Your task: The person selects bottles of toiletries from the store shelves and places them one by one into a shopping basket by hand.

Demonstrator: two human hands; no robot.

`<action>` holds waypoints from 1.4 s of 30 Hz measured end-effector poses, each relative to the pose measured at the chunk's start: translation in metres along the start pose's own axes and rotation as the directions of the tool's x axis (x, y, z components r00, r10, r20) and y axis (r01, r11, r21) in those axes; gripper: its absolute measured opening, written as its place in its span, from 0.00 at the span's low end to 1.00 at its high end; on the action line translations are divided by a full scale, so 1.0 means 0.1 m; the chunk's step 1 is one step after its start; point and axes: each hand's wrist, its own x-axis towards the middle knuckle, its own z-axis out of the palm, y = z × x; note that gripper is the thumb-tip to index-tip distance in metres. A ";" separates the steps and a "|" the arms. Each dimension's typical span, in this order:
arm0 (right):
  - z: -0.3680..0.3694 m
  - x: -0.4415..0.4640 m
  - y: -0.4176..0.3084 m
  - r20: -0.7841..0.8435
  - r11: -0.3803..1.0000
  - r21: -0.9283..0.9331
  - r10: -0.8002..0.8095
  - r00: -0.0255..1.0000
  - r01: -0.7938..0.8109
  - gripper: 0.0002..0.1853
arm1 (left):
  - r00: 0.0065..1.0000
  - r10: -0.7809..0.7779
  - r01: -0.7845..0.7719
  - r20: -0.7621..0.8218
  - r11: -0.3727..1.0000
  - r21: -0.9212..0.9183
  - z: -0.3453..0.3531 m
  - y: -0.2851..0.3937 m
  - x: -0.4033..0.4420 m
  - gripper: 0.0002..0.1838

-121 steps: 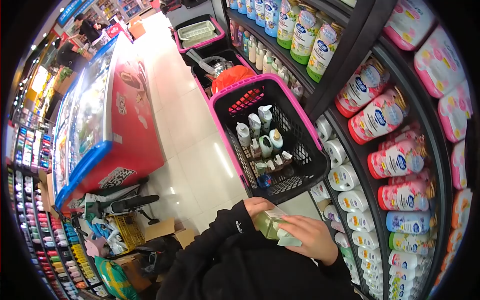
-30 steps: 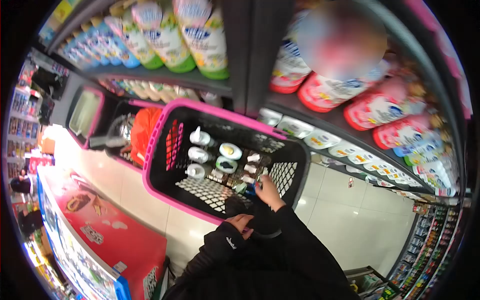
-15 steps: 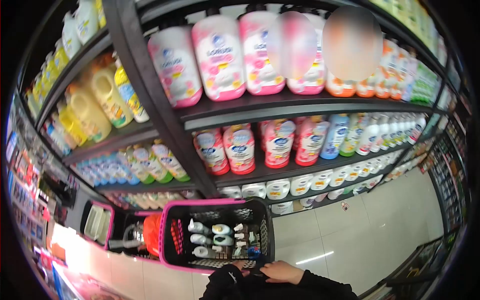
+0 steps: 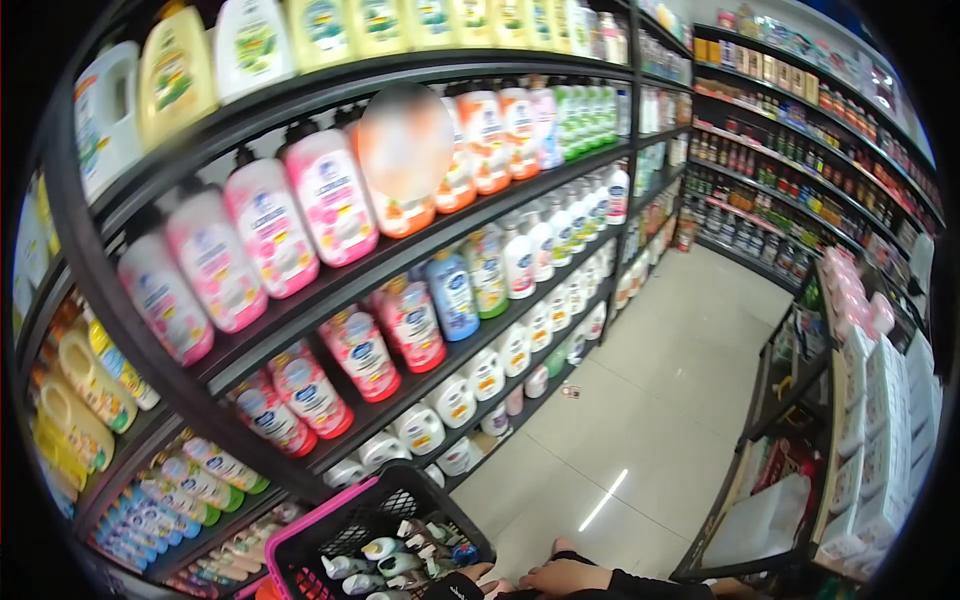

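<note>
At the bottom edge is a black shopping basket point(image 4: 330, 503) with a pink rim. Several small pump and spray bottles point(image 4: 400, 563) stand inside it, some white, some dark with white tops. My left hand point(image 4: 478, 573), partly cut off by the frame, is closed at the basket's near right corner. Beside it my right hand point(image 4: 565, 577) has its fingers curled in toward the same corner. The lower part of both grips lies out of view. Both wrists are in black sleeves.
A black shelf rack point(image 4: 330, 285) runs along the left, stocked with pink bottles point(image 4: 330, 195), red bottles point(image 4: 360, 352) and white bottles point(image 4: 455, 400). A tiled floor point(image 4: 650, 400) forms the aisle. On the right stands a display point(image 4: 760, 520) with white boxes point(image 4: 865, 450). More shelves point(image 4: 800, 150) close the far end.
My view has turned right and up, so the shelves and basket appear further left and the aisle with the right-hand display shows. Both hands stay by the basket's corner.
</note>
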 end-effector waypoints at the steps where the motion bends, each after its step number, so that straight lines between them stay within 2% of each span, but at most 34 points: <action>1: -0.18 -0.06 -0.12 0.030 0.990 -0.141 0.011 0.999 -0.007 0.14 | 0.999 0.033 -0.033 -0.004 0.999 -0.027 0.11 -0.12 0.14 0.31; 2: -0.37 -0.14 -0.27 0.063 0.961 -0.277 0.027 0.998 -0.009 0.15 | 0.998 0.062 -0.063 -0.009 0.997 -0.055 0.18 -0.16 0.25 0.30; 3: -0.65 -0.24 -0.55 0.043 0.964 -0.265 0.036 0.998 -0.023 0.15 | 0.998 0.067 -0.067 0.011 0.997 -0.041 0.14 0.10 0.29 0.30; 5: -1.17 -0.44 -0.99 0.140 0.917 -0.399 0.075 0.987 -0.014 0.17 | 0.996 0.024 -0.022 0.080 0.999 -0.027 0.00 0.95 0.40 0.30; 6: -1.26 -0.47 -0.85 0.117 0.919 -0.392 0.080 0.990 -0.028 0.17 | 0.990 0.028 -0.024 0.139 0.999 -0.029 0.05 1.05 0.54 0.30; 8: -1.45 -0.54 -0.49 0.330 0.938 -0.347 0.109 0.938 0.013 0.24 | 0.976 0.086 -0.094 0.199 0.995 0.033 0.20 1.20 0.90 0.30; 9: -1.56 -0.64 -0.38 0.309 0.938 -0.348 0.117 0.944 -0.003 0.24 | 0.960 0.131 -0.153 0.246 0.986 0.070 0.31 1.26 1.12 0.30; 11: -1.84 -0.87 -0.18 -0.021 0.958 -0.218 0.189 0.982 -0.189 0.19 | 0.949 0.100 -0.149 0.300 0.978 0.145 0.56 1.46 1.63 0.29; 13: -2.17 -1.11 0.19 -0.016 0.945 -0.270 0.190 0.982 -0.187 0.21 | 0.900 0.185 -0.273 0.395 0.945 0.179 0.65 1.91 1.94 0.28; 15: -2.39 -1.37 0.43 0.007 0.936 -0.301 0.195 0.981 -0.184 0.24 | 0.875 0.298 -0.390 0.381 0.901 0.191 0.83 2.30 2.21 0.28; 17: -2.69 -1.63 0.56 -0.113 0.844 -0.436 0.294 0.949 -0.313 0.23 | 0.830 0.320 -0.441 0.458 0.878 0.186 0.97 2.70 2.52 0.29; 21: -3.06 -1.93 0.80 -0.263 0.850 -0.367 0.293 0.919 -0.376 0.24 | 0.758 0.366 -0.547 0.540 0.807 0.222 1.24 3.00 3.12 0.29; 22: -3.19 -1.96 0.75 -0.262 0.850 -0.365 0.297 0.918 -0.379 0.24 | 0.735 0.326 -0.556 0.594 0.792 0.253 1.27 3.02 3.26 0.30; 23: -3.34 -1.97 0.67 -0.285 0.860 -0.272 0.357 0.889 -0.432 0.22 | 0.711 0.281 -0.565 0.645 0.775 0.285 1.29 3.03 3.39 0.30; 24: -3.47 -1.96 0.66 -0.304 0.860 -0.174 0.416 0.857 -0.479 0.21 | 0.710 0.277 -0.564 0.647 0.775 0.287 1.27 3.05 3.52 0.30; 25: -3.56 -1.93 0.74 -0.305 0.861 -0.168 0.417 0.856 -0.479 0.21 | 0.719 0.262 -0.553 0.643 0.776 0.303 1.24 3.08 3.65 0.30; 30: -4.23 -1.71 1.09 -0.336 0.918 -0.058 0.353 0.873 -0.393 0.22 | 0.752 0.225 -0.528 0.619 0.769 0.361 1.06 3.25 4.53 0.30; 34: -4.84 -1.33 1.54 -0.318 0.901 -0.118 0.365 0.875 -0.418 0.23 | 0.778 0.210 -0.519 0.593 0.747 0.416 0.67 3.48 5.37 0.31; 36: -5.22 -1.16 1.64 -0.253 0.882 -0.075 0.435 0.864 -0.466 0.23 | 0.790 0.210 -0.513 0.576 0.741 0.433 0.51 3.66 5.77 0.31; 39: -5.81 -0.95 1.58 -0.323 0.888 -0.084 0.405 0.855 -0.452 0.24 | 0.816 0.180 -0.478 0.549 0.744 0.467 0.32 3.84 6.25 0.31; 40: -5.91 -0.83 1.78 -0.319 0.890 -0.074 0.406 0.856 -0.450 0.24 | 0.818 0.178 -0.483 0.546 0.728 0.486 0.25 3.96 6.39 0.31; 42: -6.04 -0.60 2.27 -0.274 0.891 -0.312 0.248 0.929 -0.330 0.23 | 0.818 0.171 -0.480 0.550 0.729 0.487 0.11 4.10 6.59 0.31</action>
